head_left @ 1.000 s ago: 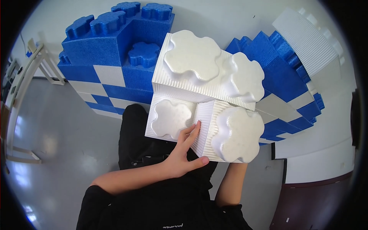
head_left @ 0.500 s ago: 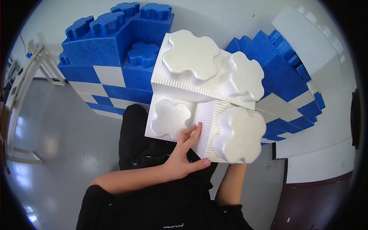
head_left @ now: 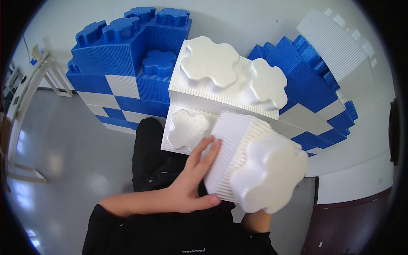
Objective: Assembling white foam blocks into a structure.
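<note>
- Small white ribbed block with one big flower-shaped knob (head_left: 270, 170): in front of the person, over their lap, at the near right of the other white pieces. Tilted, knob side facing up and toward the lower right.
- Left hand (head_left: 187, 187): fingers spread apart, laid against the small block's ribbed left side. Two fingertips at that side's left edge, thumb stretched out to its bottom corner.
- Right hand: hidden by the small block. Only the right forearm (head_left: 257, 221) shows, just below the knob. Fingers apart or clamped, cannot tell.
- Long white ribbed block with two flower-shaped knobs (head_left: 212, 61): upper step, beyond the small block, knobs up.
- Lower white ribbed step with one visible flower-shaped knob (head_left: 188, 128): below the long block, left of the small block. Its right part is covered by the small block; contact there, cannot tell.
- Stepped blue-and-white block wall (head_left: 114, 87) on the left, blue flower knobs on top.
- Second blue-and-white block wall (head_left: 310, 89) on the right, bent by the lens, with a pale ribbed white block (head_left: 333, 46) at its top.
- Pale frame with slanted legs (head_left: 27, 91) at far left, on shiny grey floor (head_left: 85, 148).
- Dark maroon panel (head_left: 357, 225) at lower right.
- Person wears black trousers (head_left: 146, 142) and a black top (head_left: 170, 231).
</note>
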Available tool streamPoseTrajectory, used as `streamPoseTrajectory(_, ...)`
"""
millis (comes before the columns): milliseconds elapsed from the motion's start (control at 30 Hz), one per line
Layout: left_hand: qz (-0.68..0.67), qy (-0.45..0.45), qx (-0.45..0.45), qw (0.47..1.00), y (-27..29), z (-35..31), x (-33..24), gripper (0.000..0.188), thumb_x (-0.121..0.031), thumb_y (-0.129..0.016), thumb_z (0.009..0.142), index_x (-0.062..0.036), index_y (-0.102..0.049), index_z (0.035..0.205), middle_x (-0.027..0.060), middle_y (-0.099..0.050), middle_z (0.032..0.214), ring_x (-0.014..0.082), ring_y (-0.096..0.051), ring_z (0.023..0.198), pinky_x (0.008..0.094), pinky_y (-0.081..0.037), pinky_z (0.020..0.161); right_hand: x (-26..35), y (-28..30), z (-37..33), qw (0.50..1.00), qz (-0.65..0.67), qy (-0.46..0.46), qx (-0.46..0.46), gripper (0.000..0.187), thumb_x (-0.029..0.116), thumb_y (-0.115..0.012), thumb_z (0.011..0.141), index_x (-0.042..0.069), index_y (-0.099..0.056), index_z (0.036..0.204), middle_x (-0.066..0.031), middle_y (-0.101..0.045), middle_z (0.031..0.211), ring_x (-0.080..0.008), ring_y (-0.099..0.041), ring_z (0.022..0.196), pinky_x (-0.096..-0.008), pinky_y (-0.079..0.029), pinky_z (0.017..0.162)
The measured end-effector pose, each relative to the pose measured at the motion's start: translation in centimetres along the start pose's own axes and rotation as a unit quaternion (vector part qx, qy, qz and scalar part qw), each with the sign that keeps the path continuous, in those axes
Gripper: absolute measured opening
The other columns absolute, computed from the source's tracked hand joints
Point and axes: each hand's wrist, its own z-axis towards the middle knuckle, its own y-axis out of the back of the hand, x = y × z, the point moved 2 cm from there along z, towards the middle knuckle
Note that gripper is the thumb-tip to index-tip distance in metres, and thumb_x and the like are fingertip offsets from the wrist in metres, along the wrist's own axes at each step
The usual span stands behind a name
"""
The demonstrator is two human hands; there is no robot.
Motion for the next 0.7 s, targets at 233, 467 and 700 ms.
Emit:
streamPoseTrajectory(233,-0.076,0.068,-0.13,0.986,3.7,-4.8,0.1,0.116,-0.065,-0.058,0.094,0.0114,0.002,0.159,0.0283,0.002,0.169,0.0367,-0.005,0.158,0.0449,-0.007,0.125,4.3,-2.0,-3.5,0.949,0.288,-0.093,0.089,0.075,0.039,-0.052,0.103,-0.008,-0.027,0.156,-0.0183,-0.045,0.154,-0.0261,-0.041,0.144,-0.0385,-0.032,0.118)
streamPoseTrajectory(467,-0.193,0.173,-0.165,0.952,4.1,-6.6,2.7,0.101,-0.049,-0.059,0.097,0.0045,-0.004,0.162,0.0195,-0.019,0.167,0.0292,-0.025,0.153,0.0425,-0.022,0.123,6.1,-5.2,-3.1,0.96,0.193,0.008,0.205,0.091,0.037,-0.06,0.1,-0.005,-0.008,0.162,-0.0214,-0.024,0.165,-0.0307,-0.027,0.153,-0.0442,-0.023,0.122)
streamPoseTrajectory(700,-0.139,0.166,-0.229,0.949,5.3,-5.2,2.2,0.095,-0.044,-0.061,0.098,0.0027,-0.009,0.162,0.0185,-0.029,0.163,0.0288,-0.033,0.149,0.0427,-0.026,0.121,6.0,-6.8,-2.8,0.964,0.173,0.034,0.197,0.088,0.016,-0.062,0.099,-0.007,-0.004,0.161,-0.0239,-0.023,0.165,-0.0337,-0.028,0.152,-0.0444,-0.025,0.122)
